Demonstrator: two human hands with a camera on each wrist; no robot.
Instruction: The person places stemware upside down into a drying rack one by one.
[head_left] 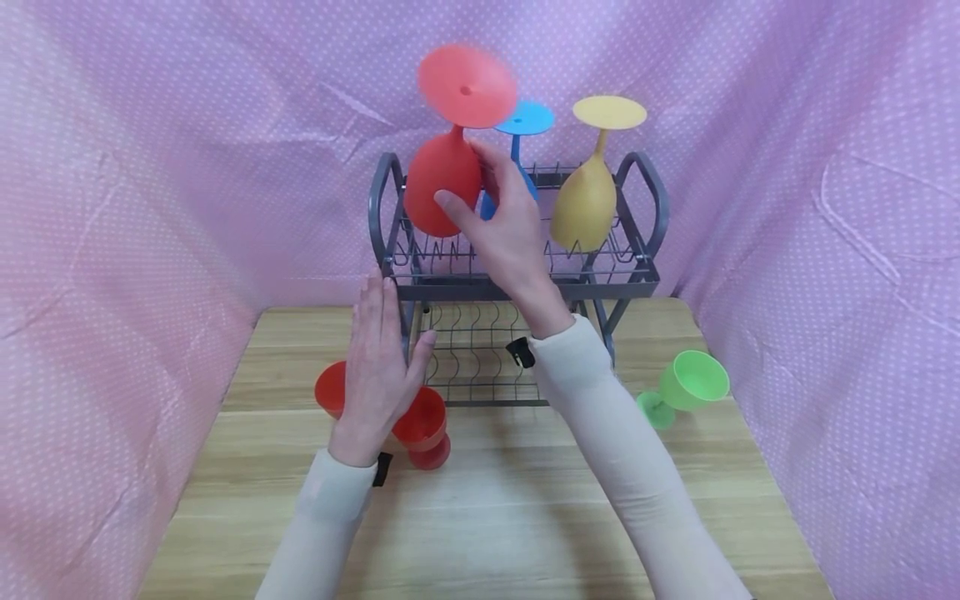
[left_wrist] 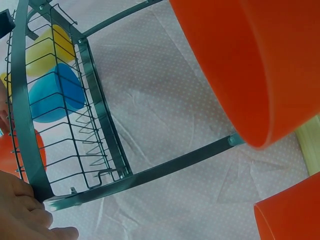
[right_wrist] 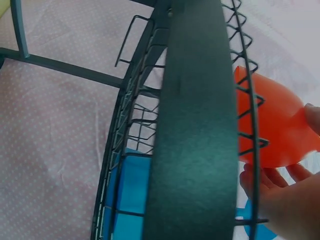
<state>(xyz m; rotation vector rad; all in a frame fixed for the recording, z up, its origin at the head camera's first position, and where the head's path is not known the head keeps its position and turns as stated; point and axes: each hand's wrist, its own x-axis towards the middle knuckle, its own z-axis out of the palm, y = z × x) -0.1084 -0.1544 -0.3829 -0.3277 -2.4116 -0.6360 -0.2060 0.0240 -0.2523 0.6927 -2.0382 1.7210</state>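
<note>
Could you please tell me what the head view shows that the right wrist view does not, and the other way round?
Only the head view shows the left hand, the yellow goblet, the green cup and the two red cups.

Only the right wrist view shows the lower part of the blue goblet's bowl, seen through the wires; in the head view the right hand blocks it.

Both show the right hand gripping the red goblet, some of the blue goblet, and the rack.
</note>
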